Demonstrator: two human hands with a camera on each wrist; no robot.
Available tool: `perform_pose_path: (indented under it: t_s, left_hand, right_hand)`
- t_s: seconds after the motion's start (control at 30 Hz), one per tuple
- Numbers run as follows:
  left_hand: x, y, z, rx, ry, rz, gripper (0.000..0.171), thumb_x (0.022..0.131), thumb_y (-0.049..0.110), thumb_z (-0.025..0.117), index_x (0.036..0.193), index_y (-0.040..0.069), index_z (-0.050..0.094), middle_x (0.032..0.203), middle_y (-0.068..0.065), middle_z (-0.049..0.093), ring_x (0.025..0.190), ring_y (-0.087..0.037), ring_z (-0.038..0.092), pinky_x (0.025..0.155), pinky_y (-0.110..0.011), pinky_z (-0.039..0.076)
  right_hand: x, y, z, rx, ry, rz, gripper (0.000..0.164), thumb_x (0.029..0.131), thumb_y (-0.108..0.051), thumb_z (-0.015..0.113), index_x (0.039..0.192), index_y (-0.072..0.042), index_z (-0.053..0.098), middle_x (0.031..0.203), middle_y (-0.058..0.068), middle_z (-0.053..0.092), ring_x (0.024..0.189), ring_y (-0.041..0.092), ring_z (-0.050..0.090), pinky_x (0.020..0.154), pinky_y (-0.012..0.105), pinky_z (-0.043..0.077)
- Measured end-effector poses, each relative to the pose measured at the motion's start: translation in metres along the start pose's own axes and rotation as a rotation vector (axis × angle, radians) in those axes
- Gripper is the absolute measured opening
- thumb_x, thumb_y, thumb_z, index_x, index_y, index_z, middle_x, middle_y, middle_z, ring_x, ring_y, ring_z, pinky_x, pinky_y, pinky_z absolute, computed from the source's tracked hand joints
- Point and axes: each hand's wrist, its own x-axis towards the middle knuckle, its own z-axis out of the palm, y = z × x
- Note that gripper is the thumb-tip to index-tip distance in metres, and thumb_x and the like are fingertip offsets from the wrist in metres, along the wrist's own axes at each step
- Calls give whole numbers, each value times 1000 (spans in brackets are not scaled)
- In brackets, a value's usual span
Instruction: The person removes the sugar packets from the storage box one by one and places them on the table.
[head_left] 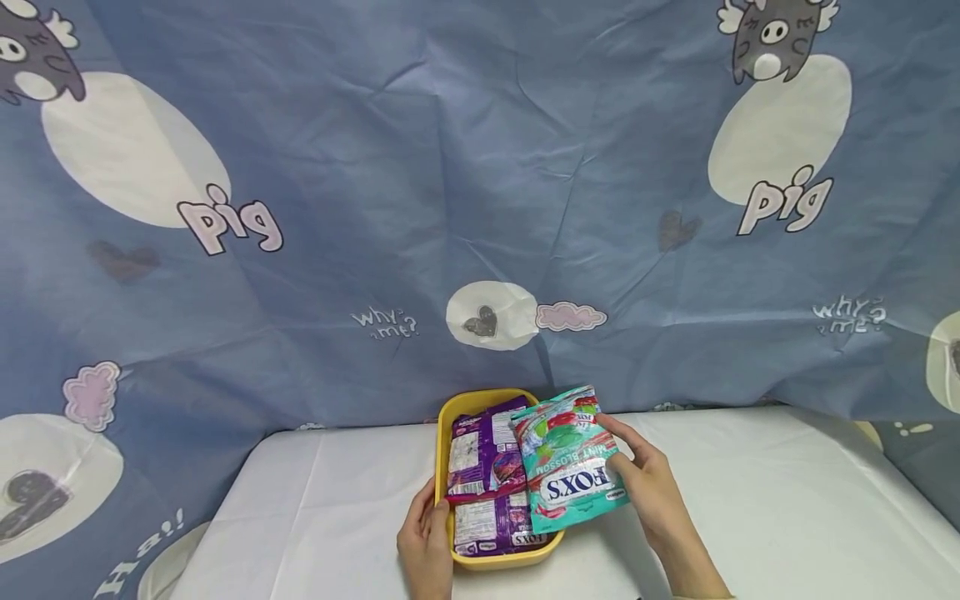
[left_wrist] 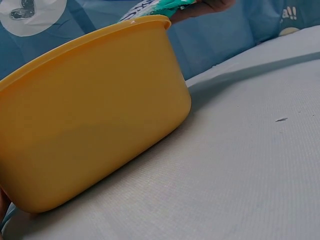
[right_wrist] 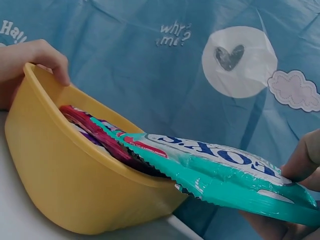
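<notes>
**Teal sweets bag poised over yellow tub**

Pinched at its near edge by the right hand (head_left: 648,492), glossy teal foil sweets bag (head_left: 567,471) half across the yellow plastic tub (head_left: 444,433), atop purple foil packets (head_left: 486,475). Left hand (head_left: 426,546) curled over the rim. Likely hazard: slick foil sliding off beyond the fingers onto the white tablecloth (head_left: 787,500).

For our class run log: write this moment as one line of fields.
left hand: grips yellow tub rim | right hand: holds teal candy bag over tub | inside: purple bags
</notes>
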Motion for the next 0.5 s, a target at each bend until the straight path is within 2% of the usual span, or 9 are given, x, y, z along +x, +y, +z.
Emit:
perform_pose_path:
  t_s: [0.13, 0.37, 0.5]
  left_hand:
    - [0, 1, 0, 8, -3, 5, 36, 94, 10, 51, 129, 6, 56, 130, -19, 57, 122, -29, 55, 97, -30, 45]
    - [0, 1, -1, 13, -11, 13, 36, 94, 11, 51, 129, 6, 55, 131, -19, 57, 122, -29, 55, 97, -32, 45]
    - [0, 0, -1, 20, -9, 13, 36, 94, 10, 51, 129, 5, 55, 131, -19, 57, 122, -29, 55, 97, -32, 45]
  right_hand:
    - [0, 0, -4, -3, 1, -5, 54, 87, 0, 45, 136, -23, 50, 140, 8, 46, 79, 13, 62, 68, 25, 52]
    - [0, -1, -9, -22, 24, 5, 56, 86, 1, 43, 136, -23, 49, 136, 12, 49, 76, 13, 63, 67, 26, 52]
    - [1, -2, -13, -42, 34, 0, 56, 87, 0, 43, 137, -23, 48, 138, 10, 47, 80, 10, 61, 69, 24, 51]
